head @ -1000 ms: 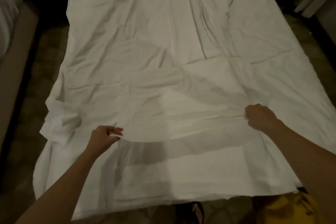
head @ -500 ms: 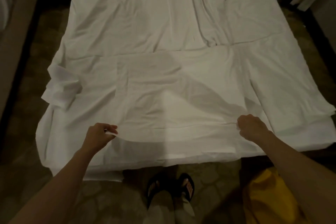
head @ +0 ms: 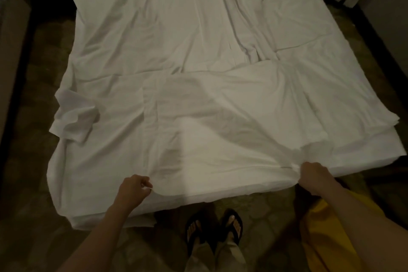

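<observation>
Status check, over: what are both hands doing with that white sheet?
Left hand and right hand grip the white sheet at its near edge. Spread out, wrinkled. Bunched fold at left side.

The sheet [head: 198,28] lies spread over the bed [head: 373,158], from its near edge to its far end. An upper layer [head: 220,117] of cloth lies on the sheet across the near half, its far border running from the bed's left edge to its right edge. Of the two hands, the left hand [head: 134,191] grips this layer at the near edge, left of the middle. The right hand [head: 313,178] grips it at the same edge, toward the near right corner. A crumpled fold [head: 72,117] lies at the left edge, behind the left hand. The feet [head: 214,227] stand on the floor [head: 44,183] just before the near edge, between the hands.
</observation>
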Demonstrator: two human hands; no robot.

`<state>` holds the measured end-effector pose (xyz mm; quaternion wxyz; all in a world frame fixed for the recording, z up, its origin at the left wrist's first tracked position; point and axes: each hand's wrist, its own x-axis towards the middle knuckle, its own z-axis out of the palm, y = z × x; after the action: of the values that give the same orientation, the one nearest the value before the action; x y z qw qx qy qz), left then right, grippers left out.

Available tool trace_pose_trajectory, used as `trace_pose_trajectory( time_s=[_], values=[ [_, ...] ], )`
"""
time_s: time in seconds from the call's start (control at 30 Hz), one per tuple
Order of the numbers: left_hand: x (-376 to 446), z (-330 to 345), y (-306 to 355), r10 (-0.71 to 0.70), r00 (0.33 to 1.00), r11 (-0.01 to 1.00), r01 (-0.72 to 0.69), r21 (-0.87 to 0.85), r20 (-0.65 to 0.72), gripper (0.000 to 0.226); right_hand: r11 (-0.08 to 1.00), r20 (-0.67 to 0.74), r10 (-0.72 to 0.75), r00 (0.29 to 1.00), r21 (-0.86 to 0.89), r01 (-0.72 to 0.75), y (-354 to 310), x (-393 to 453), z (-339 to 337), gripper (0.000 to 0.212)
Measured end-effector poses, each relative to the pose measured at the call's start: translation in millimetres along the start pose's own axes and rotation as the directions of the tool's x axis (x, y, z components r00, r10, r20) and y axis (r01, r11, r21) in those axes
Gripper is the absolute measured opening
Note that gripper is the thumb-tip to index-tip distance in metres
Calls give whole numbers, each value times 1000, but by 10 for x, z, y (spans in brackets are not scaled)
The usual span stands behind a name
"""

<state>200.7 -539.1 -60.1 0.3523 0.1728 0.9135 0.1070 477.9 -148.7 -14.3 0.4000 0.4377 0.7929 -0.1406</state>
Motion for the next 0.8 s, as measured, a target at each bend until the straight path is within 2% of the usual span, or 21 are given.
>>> trace_pose_trajectory(
  time_s=[0.03, 0.07, 0.1, 0.13, 0.2, 0.27, 0.4, 0.63, 0.8],
  values=[
    [18, -3, -14, -5, 999, 1000, 4, 18, 54, 11, 998, 56, 53, 997, 41, -55, 33, -6, 9, 18],
    [42, -16, -26, -10, 993, 999, 5, 41, 116, 12, 990, 127, 121, 985, 57, -129, 83, 6, 37, 44],
    [75, -44, -24, -17, 986, 998, 6, 66, 167, 14, 981, 187, 172, 967, 56, -185, 122, -3, 49, 60],
    [123, -92, -10, -35, 981, 997, 21, 78, 192, 18, 975, 200, 201, 959, 56, -216, 146, 0, 46, 67],
    [262, -228, 55, -76, 980, 996, 68, 49, 182, 22, 971, 151, 213, 965, 76, -226, 144, 57, -29, 67],
    [429, -396, 177, -98, 989, 995, 99, -9, 112, 23, 977, 52, 183, 982, 102, -188, 78, 130, -172, 67],
    [814, -741, 553, -61, 997, 997, 58, -54, -46, 25, 992, -127, 79, 989, 105, -66, -263, 380, -648, 64],
    [1584, -1195, 1216, 18, 978, 1000, -23, -19, -210, 33, 992, -335, -49, 941, 91, 84, -956, 1056, -1573, 46],
    [2198, -1400, 1409, 17, 974, 998, -2, 67, -226, 45, 991, -446, -100, 889, 38, 130, -1058, 1666, -2119, 42]
  ],
)
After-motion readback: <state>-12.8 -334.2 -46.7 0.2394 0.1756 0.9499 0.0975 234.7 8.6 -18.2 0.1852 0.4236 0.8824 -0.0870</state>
